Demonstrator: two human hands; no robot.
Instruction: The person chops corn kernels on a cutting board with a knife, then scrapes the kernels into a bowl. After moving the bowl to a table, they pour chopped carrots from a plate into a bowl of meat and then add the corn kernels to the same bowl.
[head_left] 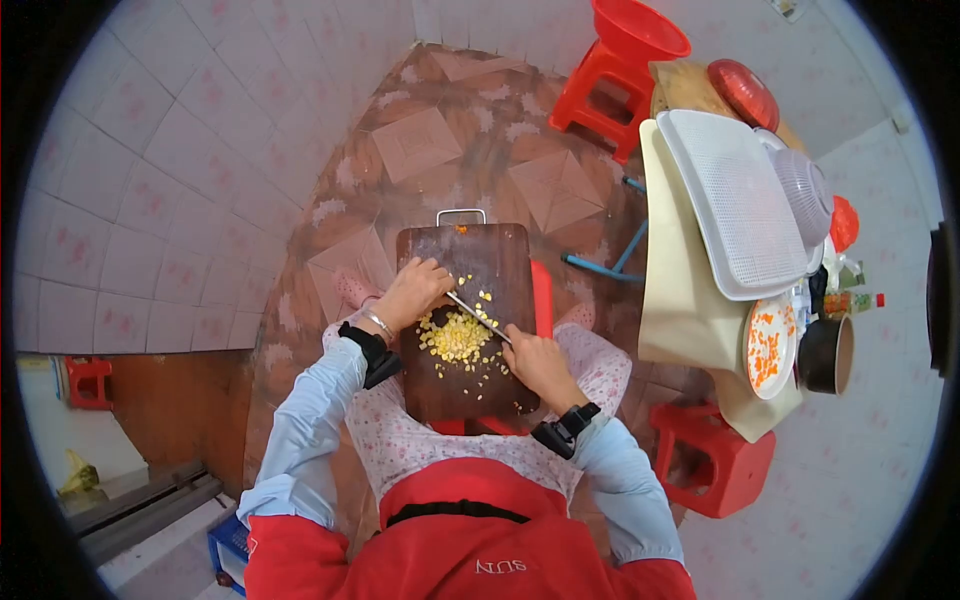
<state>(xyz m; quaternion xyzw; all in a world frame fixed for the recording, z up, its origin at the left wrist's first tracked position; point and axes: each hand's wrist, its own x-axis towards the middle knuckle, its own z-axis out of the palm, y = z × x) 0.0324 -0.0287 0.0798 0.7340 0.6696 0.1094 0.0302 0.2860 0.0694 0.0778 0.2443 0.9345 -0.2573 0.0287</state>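
Observation:
A dark wooden cutting board [420,375] with a metal handle lies across my lap area, over a red stool. My right hand [538,362] is wrapped round the handle end of a knife [478,315], seen nearly edge-on. At its far end, my left hand [425,288] has its fingers closed on the blade's tip. The knife lies diagonally over a pile of small chopped yellow pieces [455,338], whose kind I cannot make out. More pieces are scattered round the pile, and an orange scrap [461,229] sits near the board's handle.
On the right, a cloth-covered table [680,320] holds a white perforated tray [735,200], a plate [756,384] with orange bits, a pot [826,355] and a bottle [852,302]. Red stools [715,460] stand nearby, one at the back with a red basin [640,28]. A tiled wall is on the left.

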